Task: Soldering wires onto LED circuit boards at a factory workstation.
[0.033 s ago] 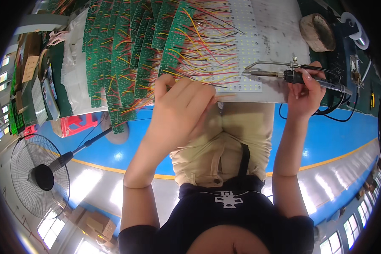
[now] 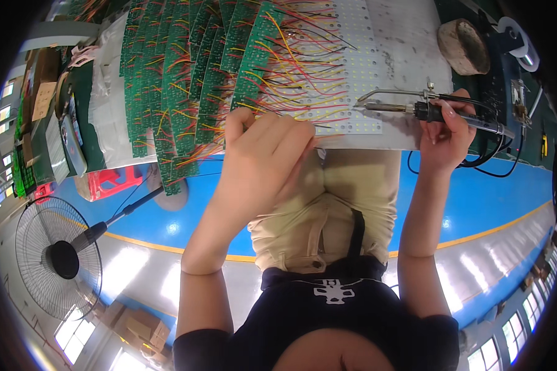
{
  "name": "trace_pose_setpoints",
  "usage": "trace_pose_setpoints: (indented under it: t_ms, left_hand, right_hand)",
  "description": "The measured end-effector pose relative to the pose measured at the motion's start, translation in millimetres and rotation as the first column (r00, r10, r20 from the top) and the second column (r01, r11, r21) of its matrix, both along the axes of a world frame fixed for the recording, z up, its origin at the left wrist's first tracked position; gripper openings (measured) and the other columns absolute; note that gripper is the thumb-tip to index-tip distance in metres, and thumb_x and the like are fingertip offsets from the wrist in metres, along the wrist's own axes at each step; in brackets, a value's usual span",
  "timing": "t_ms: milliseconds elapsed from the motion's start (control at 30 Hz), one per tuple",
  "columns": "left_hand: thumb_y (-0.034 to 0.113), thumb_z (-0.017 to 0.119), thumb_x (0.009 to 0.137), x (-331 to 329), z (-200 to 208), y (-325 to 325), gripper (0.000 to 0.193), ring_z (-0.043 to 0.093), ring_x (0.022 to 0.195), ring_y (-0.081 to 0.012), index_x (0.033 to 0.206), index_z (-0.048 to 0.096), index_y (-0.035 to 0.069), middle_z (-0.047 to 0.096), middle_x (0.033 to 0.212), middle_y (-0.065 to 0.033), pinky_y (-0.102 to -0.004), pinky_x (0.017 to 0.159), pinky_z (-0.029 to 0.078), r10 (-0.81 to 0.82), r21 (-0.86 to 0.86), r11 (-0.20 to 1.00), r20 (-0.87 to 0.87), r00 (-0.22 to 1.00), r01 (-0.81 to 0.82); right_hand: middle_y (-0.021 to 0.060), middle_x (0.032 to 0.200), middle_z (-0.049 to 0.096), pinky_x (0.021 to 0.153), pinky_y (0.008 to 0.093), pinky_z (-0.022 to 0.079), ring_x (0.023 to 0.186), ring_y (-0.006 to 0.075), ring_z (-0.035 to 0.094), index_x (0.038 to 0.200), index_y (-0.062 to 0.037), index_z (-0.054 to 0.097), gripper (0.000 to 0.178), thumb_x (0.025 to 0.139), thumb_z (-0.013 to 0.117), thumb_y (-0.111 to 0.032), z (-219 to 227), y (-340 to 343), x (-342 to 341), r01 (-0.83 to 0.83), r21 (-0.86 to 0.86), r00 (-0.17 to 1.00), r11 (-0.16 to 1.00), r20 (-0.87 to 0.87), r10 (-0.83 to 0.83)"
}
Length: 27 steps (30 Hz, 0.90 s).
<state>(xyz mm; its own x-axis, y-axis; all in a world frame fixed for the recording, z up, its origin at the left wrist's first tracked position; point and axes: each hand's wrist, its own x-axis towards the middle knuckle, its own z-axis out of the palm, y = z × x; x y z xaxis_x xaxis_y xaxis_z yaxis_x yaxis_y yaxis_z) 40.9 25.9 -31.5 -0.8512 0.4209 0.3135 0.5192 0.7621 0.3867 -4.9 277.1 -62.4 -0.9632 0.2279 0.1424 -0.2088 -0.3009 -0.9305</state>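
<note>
My right hand (image 2: 447,131) grips a soldering iron (image 2: 439,115) with a thin curved metal tube (image 2: 390,93) mounted along it. The iron's tip points left, over the near right part of a white LED board panel (image 2: 364,74). My left hand (image 2: 267,145) is closed with curled fingers at the table's near edge, over the ends of the wires. What its fingertips pinch is hidden. Beyond it lie overlapping green circuit boards (image 2: 254,59) in rows. Red, yellow and black wires (image 2: 312,80) run from them across the white panel.
A roll of solder wire (image 2: 518,44) and a round, rough brown pot (image 2: 464,48) stand at the far right. Black cables (image 2: 498,167) hang by my right hand. On the left are a standing fan (image 2: 62,260) and a red plastic stool (image 2: 114,182).
</note>
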Motion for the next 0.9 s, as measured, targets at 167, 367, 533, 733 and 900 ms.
trace_pose_setpoints:
  t_ms: [167, 367, 533, 733, 900]
  left_hand:
    - [0.006, 0.065, 0.07, -9, -4, 8, 0.019, 0.052, 0.067, -0.0188, 0.085, 0.055, 0.011, 0.052, 0.074, -0.0015, -0.0334, 0.069, 0.031, 0.004, -0.08, 0.997, -0.032, 0.999, -0.007]
    - [0.006, 0.06, 0.067, -14, -2, 10, 0.02, 0.05, 0.064, -0.0193, 0.085, 0.052, 0.01, 0.046, 0.071, -0.0035, -0.0336, 0.068, 0.033, -0.068, -0.188, 0.98, -0.039, 0.997, 0.059]
    - [0.004, 0.061, 0.066, -18, -2, 11, 0.022, 0.049, 0.062, -0.0215, 0.084, 0.051, 0.01, 0.045, 0.07, -0.0044, -0.0343, 0.065, 0.033, -0.108, -0.162, 0.981, -0.002, 0.994, 0.106]
    - [0.005, 0.062, 0.066, -21, 3, 13, 0.021, 0.049, 0.061, -0.022, 0.083, 0.05, 0.01, 0.044, 0.07, -0.0051, -0.0341, 0.064, 0.033, -0.119, -0.206, 0.97, 0.053, 0.991, 0.128]
    - [0.009, 0.059, 0.066, -21, 4, 14, 0.021, 0.051, 0.059, -0.021, 0.086, 0.053, 0.008, 0.048, 0.069, -0.0058, -0.034, 0.071, 0.036, -0.143, -0.269, 0.951, 0.049, 0.988, 0.151]
  right_hand:
    - [0.0024, 0.064, 0.039, 0.04, 0.0237, 0.032, 0.039, 0.0071, 0.031, 0.074, 0.0043, 0.05, 0.015, 0.075, 0.053, -0.01, -1, 1, 0, 0.015, -0.015, 1.0, 1.0, 0.016, -0.015]
    - [0.0027, 0.064, 0.041, 0.04, 0.0229, 0.031, 0.038, 0.0069, 0.03, 0.073, 0.0036, 0.049, 0.013, 0.074, 0.053, -0.009, -1, 0, 0, 0.001, -0.031, 1.0, 1.0, 0.031, 0.0]
    - [0.0031, 0.064, 0.042, 0.039, 0.0217, 0.031, 0.038, 0.0065, 0.03, 0.072, 0.0034, 0.049, 0.013, 0.073, 0.054, -0.009, -1, 2, 1, 0.0, -0.009, 1.0, 1.0, 0.026, 0.0]
    - [0.0051, 0.07, 0.045, 0.037, 0.0196, 0.03, 0.038, 0.0065, 0.032, 0.069, 0.0048, 0.049, 0.015, 0.071, 0.054, -0.01, 6, -1, 2, 0.055, 0.106, 0.993, 0.993, 0.099, -0.066]
    - [0.0057, 0.073, 0.046, 0.037, 0.0199, 0.031, 0.039, 0.0068, 0.033, 0.071, 0.0061, 0.05, 0.016, 0.07, 0.054, -0.009, 1, 3, 2, 0.048, 0.097, 0.99, 0.994, 0.129, -0.06]
